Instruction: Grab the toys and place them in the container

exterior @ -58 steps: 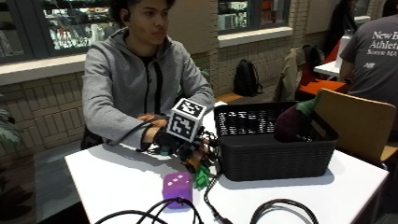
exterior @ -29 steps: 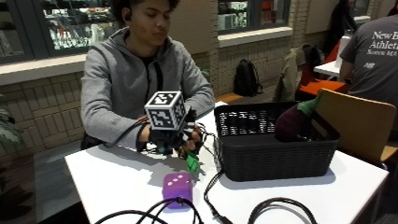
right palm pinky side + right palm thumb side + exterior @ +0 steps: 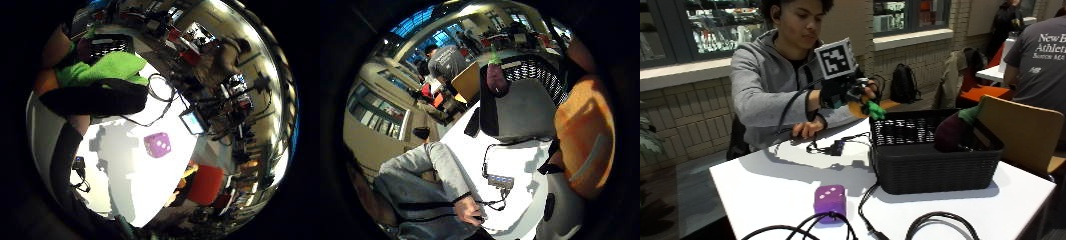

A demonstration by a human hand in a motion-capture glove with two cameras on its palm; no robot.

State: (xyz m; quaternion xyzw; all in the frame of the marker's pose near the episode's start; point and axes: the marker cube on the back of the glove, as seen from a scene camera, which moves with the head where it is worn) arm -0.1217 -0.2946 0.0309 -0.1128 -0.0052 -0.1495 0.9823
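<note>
My gloved right hand point(image 3: 852, 91) is raised above the table, just left of the black mesh basket point(image 3: 933, 160). It grips an orange toy with a green top point(image 3: 871, 108), which hangs over the basket's near-left corner. Close to the palm, the green top point(image 3: 111, 67) and the orange body point(image 3: 582, 135) fill much of both palm views. A purple plush die point(image 3: 830, 199) lies on the white table point(image 3: 773, 185) in front of the basket; it also shows below the hand point(image 3: 157, 145). A dark purple toy with a green tip point(image 3: 951, 131) leans inside the basket.
The person's bare left hand point(image 3: 810, 130) rests on the table by a small cable hub point(image 3: 836, 147). Black cables point(image 3: 859, 220) loop along the front edge. A wooden chair point(image 3: 1026, 130) stands right behind the basket.
The right hand has lifted off the table with the orange and green toy and moved up and right, toward the basket. The purple die has stayed where it was.
</note>
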